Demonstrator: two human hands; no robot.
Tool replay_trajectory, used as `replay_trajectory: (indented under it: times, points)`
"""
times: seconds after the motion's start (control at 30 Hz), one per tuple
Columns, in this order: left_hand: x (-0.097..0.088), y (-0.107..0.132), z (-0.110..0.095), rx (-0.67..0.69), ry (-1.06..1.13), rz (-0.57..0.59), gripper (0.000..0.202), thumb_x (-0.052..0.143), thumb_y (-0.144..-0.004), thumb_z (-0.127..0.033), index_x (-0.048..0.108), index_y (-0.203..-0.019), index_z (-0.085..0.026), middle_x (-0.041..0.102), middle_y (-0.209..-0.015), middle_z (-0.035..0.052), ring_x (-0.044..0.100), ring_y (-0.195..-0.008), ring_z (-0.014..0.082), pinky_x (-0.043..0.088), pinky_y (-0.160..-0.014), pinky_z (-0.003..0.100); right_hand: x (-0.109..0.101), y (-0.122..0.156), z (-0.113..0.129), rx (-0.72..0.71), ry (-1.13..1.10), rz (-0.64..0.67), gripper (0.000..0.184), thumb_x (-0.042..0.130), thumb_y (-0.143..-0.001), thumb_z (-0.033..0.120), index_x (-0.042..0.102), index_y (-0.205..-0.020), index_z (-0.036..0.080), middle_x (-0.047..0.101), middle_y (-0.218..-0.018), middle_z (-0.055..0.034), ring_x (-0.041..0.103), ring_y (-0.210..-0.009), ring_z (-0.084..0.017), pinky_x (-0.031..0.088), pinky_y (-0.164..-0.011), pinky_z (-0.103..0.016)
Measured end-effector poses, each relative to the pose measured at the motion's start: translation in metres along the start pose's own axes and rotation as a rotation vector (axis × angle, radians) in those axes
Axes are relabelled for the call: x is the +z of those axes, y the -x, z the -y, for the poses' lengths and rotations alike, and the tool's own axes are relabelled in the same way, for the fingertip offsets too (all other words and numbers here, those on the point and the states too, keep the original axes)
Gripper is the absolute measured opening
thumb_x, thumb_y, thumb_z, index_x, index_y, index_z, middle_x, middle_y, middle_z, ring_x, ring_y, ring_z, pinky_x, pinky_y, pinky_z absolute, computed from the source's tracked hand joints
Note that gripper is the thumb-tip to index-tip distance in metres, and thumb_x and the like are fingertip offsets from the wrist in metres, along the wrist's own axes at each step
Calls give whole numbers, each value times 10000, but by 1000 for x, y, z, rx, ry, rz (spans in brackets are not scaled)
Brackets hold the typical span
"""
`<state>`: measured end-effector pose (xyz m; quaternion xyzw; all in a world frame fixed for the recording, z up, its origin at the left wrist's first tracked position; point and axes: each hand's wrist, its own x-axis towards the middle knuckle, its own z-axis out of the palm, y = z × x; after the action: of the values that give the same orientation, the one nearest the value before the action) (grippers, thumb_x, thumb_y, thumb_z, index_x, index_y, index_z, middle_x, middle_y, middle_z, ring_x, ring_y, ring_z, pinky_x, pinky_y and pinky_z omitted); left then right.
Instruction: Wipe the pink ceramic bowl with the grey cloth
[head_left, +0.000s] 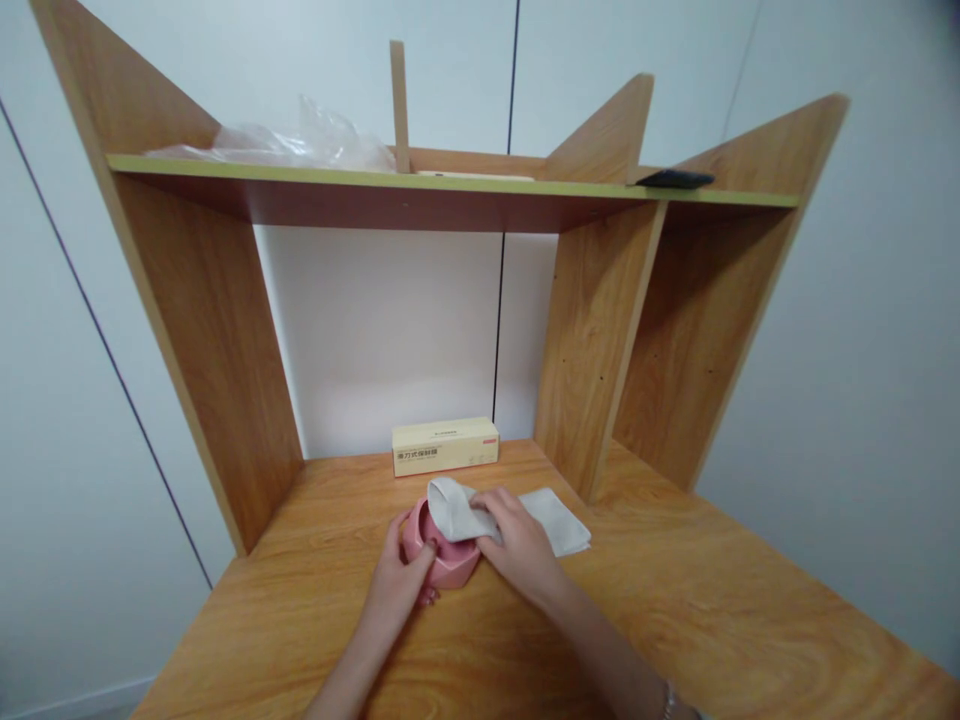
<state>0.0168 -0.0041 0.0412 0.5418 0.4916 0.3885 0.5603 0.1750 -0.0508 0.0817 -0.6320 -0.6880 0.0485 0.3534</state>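
Note:
A pink faceted bowl-like container (pixel 455 574) sits tilted at the middle of the desk, its hollow facing up toward me. My left hand (pixel 401 570) grips its left side, with the thumb over the near rim. My right hand (pixel 517 540) is closed on a light grey cloth (pixel 454 512), which is bunched over the container's right rim and partly covers its opening. A flat piece of grey cloth (pixel 556 522) lies on the desk just right of that hand; whether it joins the held cloth is hidden. Small pinkish shapes under the left wrist are too small to make out.
A cream-coloured long box (pixel 445 447) with printed characters stands behind the container. Wooden uprights (pixel 600 350) and a shelf (pixel 450 185) frame the desk (pixel 675 600). On the shelf lie clear plastic wrapping (pixel 300 142) and a dark flat object (pixel 676 179).

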Motion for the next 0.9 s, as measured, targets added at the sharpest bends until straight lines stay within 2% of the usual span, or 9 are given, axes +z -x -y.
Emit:
replay_trajectory:
  times: [0.1,0.17,0.23,0.3,0.33,0.47,0.6,0.8,0.9]
  points:
    - [0,-3,6,45,-11,13,550,481,-802,-312,237,-1282,-203,629,-739,32,505,-324,86,410,-336,198,5,2,-1,32,-67,29,277,570,-697,278,555,-970,238,477,-971,-23,504,-918,-177,398,-795,-271]
    - [-1,-2,8,142,-49,-9,548,481,-791,-319,269,-1282,-198,634,-877,77,570,-430,121,461,-412,237,10,2,-4,48,-139,17,226,521,-755,362,576,-924,224,471,-947,-35,510,-907,-180,407,-791,-281]
    - [0,0,8,308,-103,-44,539,515,-759,-304,341,-1257,-192,578,-1076,106,628,-741,191,506,-651,304,16,2,-10,73,-188,-21,202,463,-795,353,562,-890,205,488,-898,-42,523,-875,-183,415,-778,-296]
    - [2,6,5,460,-187,-79,534,542,-733,-294,394,-1236,-193,494,-1206,95,511,-1046,228,394,-900,341,24,1,-16,134,-216,-80,213,506,-760,304,499,-941,191,516,-882,-46,537,-860,-194,424,-763,-311]
    - [3,10,3,506,-242,-84,539,543,-730,-296,399,-1241,-200,475,-1223,86,455,-1110,230,333,-956,345,28,1,-20,171,-231,-101,304,548,-721,276,451,-995,186,532,-897,-49,544,-861,-198,429,-756,-314]
    - [9,24,-7,538,-461,-41,597,528,-726,-296,351,-1294,-235,529,-1060,73,511,-989,227,370,-897,346,37,0,-30,311,-292,-71,637,573,-658,184,236,-1197,172,594,-898,-43,593,-798,-189,449,-686,-292]
    - [12,31,-14,532,-558,-28,644,526,-692,-282,342,-1306,-221,535,-991,78,535,-892,235,415,-806,329,26,-3,-27,338,-104,-51,593,536,-693,194,287,-1231,170,635,-879,-60,610,-783,-206,434,-645,-280]
    - [14,34,-18,485,-618,-41,625,517,-684,-271,365,-1289,-224,525,-1014,89,538,-894,234,415,-790,306,7,-4,-10,129,297,-51,565,466,-755,200,295,-1294,195,632,-997,-99,597,-861,-235,400,-698,-300]
    - [15,36,-20,470,-621,-43,623,520,-683,-273,364,-1286,-247,520,-1019,83,532,-903,230,413,-793,301,9,-4,-16,233,268,26,571,469,-759,256,301,-1294,153,644,-961,-114,605,-840,-244,406,-661,-298]
